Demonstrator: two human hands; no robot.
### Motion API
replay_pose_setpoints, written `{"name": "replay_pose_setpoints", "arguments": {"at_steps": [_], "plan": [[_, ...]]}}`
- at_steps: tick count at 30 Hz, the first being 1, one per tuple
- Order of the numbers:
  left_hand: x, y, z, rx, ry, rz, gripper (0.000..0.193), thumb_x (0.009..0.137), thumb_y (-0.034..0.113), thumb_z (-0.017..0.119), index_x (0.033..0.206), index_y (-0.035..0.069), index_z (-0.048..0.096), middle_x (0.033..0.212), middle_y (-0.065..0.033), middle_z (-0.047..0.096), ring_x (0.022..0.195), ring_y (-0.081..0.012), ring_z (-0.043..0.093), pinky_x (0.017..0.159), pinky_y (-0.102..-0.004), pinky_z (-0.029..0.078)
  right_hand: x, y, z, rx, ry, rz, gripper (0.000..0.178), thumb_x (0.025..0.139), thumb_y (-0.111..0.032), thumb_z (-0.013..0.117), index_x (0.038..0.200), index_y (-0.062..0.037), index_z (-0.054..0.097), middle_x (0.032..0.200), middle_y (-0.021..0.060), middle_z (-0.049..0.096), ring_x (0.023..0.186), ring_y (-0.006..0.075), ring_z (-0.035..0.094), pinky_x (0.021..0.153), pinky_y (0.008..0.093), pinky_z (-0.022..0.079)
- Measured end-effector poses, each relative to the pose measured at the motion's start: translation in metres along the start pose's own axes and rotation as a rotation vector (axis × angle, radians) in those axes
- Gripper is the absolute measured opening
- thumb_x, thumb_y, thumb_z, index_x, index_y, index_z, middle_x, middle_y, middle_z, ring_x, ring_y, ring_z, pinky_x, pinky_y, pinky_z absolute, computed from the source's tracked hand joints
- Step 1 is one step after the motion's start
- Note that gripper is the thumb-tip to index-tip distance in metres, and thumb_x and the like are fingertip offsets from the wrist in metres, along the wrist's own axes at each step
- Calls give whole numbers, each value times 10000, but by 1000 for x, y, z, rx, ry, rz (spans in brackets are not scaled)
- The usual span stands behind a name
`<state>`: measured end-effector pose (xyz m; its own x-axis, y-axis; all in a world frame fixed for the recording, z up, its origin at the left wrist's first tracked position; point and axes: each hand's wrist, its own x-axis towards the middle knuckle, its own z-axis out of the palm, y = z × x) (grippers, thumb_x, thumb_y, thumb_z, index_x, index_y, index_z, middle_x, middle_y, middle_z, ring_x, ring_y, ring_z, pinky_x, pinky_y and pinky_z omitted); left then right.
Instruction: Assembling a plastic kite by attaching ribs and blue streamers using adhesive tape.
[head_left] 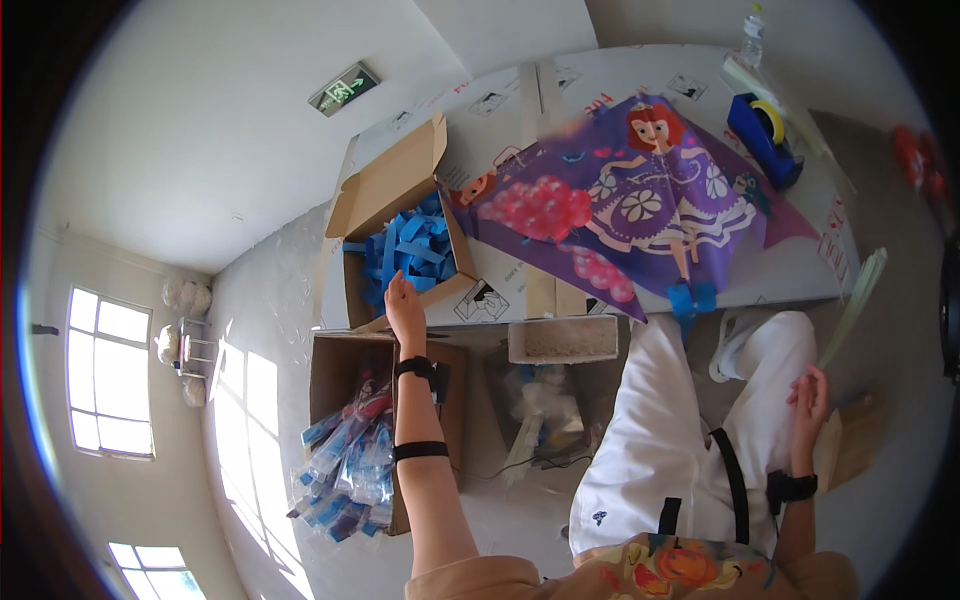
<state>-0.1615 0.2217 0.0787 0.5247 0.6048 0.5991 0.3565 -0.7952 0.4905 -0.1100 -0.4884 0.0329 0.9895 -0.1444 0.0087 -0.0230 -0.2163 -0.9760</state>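
Observation:
My left hand (403, 310) is at the front of an open cardboard box (462, 248) filled with blue strips (412, 245). Its fingers are drawn together against the strips; whether one is pinched is hard to make out. A purple kite (640, 205) printed with a red-haired princess and pink balloons lies spread across the table, a blue strip (692, 300) at its near edge. Beside my right thigh hangs my right hand (808, 408), fingers loosely bent and apart, close to the lower end of some long pale sticks (858, 295). No object shows in its palm.
Below the table's left front, a carton (455, 410) holds several clear-wrapped packets (350, 465). Right of it are a shallow tray (563, 340) and plastic bags (545, 400). A blue tape dispenser (762, 140) and a bottle (752, 38) stand at the far right.

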Motion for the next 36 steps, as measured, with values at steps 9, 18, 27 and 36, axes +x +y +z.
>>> {"name": "replay_pose_setpoints", "arguments": {"at_steps": [9, 18, 27, 36], "plan": [[39, -12, 95, 262, -419, -279, 363, 901, 252, 639, 1205, 57, 681, 1087, -167, 716, 971, -291, 691, 863, -339, 523, 4, -1, 11, -171, -47, -74, 201, 992, -57, 525, 1186, -70, 579, 821, -6, 535, 721, 62, 510, 605, 203, 412], [-87, 186, -2, -492, -252, -151, 160, 905, 69, 652, 1044, 35, 724, 1034, -98, 722, 987, -195, 638, 858, -294, 477, -6, 1, -6, -245, 4, -56, 258, 971, -67, 557, 1229, -65, 557, 871, 31, 575, 732, 100, 522, 638, 234, 425], [-228, 380, -166, -1272, -1265, -35, 244, 808, -29, 717, 1051, -8, 723, 1046, -124, 667, 1010, -243, 623, 901, -337, 482, -92, -161, 55, -95, -760, -747, 626, 848, -180, 696, 1398, -39, 434, 1430, 153, 491, 1308, 336, 480, 1106, 449, 340], [-231, 404, -185, -1451, -1196, -30, 305, 861, 20, 687, 1165, 10, 659, 1156, -111, 652, 1054, -198, 609, 922, -329, 465, -160, -188, -17, 605, -727, -11, 160, 997, -74, 503, 1131, 13, 505, 972, 127, 640, 857, 175, 656, 797, 297, 507]]}}
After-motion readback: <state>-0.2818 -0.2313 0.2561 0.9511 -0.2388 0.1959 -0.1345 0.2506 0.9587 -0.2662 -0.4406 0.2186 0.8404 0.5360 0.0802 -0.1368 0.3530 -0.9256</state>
